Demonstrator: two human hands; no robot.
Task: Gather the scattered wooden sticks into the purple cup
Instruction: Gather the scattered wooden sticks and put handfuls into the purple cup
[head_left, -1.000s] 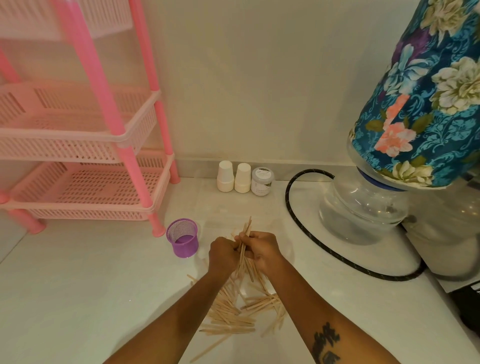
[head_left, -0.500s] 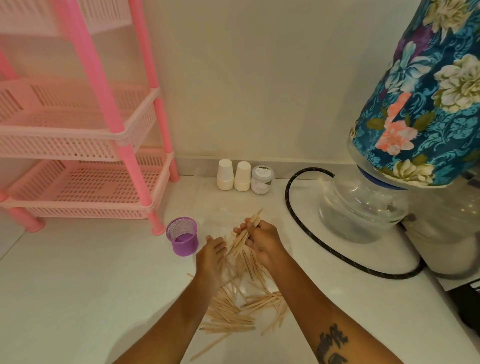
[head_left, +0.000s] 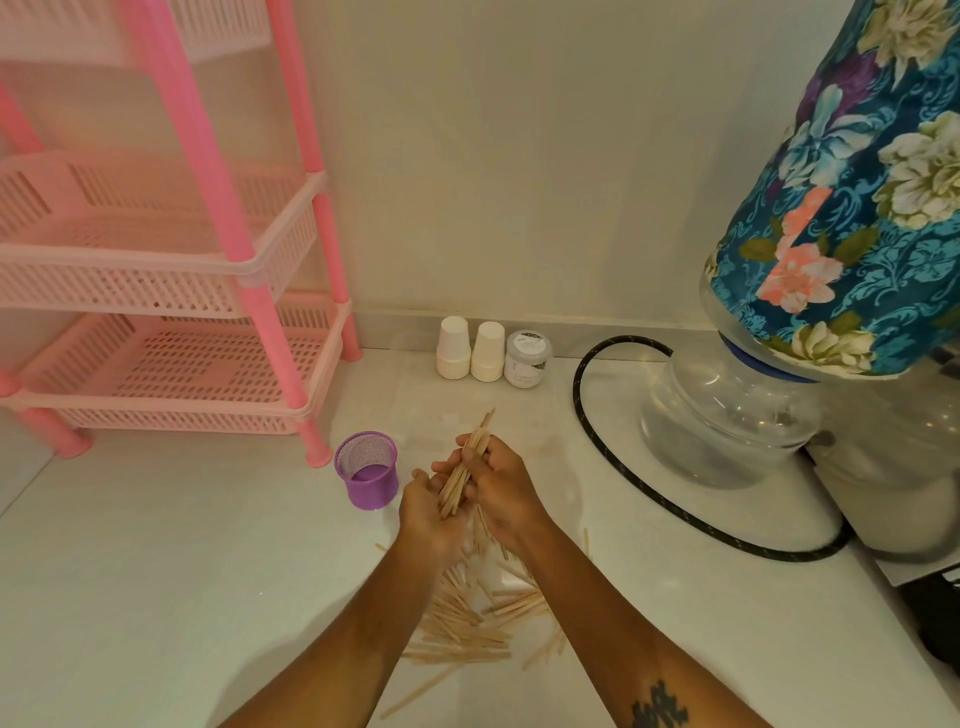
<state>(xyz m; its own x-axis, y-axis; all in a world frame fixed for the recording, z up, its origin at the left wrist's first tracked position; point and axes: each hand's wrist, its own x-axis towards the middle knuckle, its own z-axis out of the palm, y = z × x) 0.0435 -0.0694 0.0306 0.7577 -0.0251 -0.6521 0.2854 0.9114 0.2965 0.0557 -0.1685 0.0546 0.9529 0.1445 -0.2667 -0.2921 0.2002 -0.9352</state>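
Observation:
A bundle of wooden sticks (head_left: 464, 466) stands slanted between my two hands, just right of the purple mesh cup (head_left: 368, 471). My right hand (head_left: 500, 484) grips the bundle near its upper half. My left hand (head_left: 427, 512) cups the bundle's lower end from below, fingers curled round it. A loose pile of scattered sticks (head_left: 470, 621) lies on the white floor under my forearms. The purple cup stands upright with no sticks showing in it.
A pink plastic rack (head_left: 171, 291) stands at the left, one foot close behind the cup. Two white cups (head_left: 470, 353) and a small jar (head_left: 527, 359) sit by the wall. A black hose (head_left: 649, 493) loops round a water bottle (head_left: 737, 415) with a floral cover at the right.
My left hand came up off the pile and joined my right hand on the bundle. The bundle has shifted slightly toward the purple cup.

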